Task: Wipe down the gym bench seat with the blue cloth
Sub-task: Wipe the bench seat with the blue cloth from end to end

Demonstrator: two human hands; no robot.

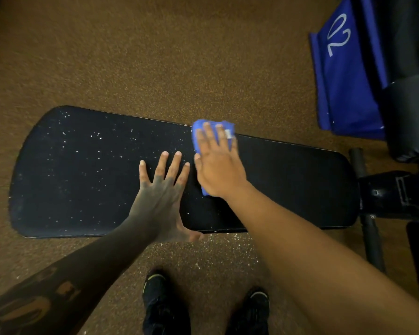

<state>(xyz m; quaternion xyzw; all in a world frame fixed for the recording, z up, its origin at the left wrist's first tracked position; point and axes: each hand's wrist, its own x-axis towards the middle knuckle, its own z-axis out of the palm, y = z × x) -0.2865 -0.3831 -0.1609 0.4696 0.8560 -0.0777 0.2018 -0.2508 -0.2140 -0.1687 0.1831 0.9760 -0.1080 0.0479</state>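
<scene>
Right hand [219, 163] presses flat on the cloth [198, 126] at the bench [300, 180] far edge, left hand [162, 189] splayed beside it, grasping nothing; firm overlapping passes toward the speckled end should clear the white specks; speckled brown floor [131, 56] surrounds the bench.
</scene>
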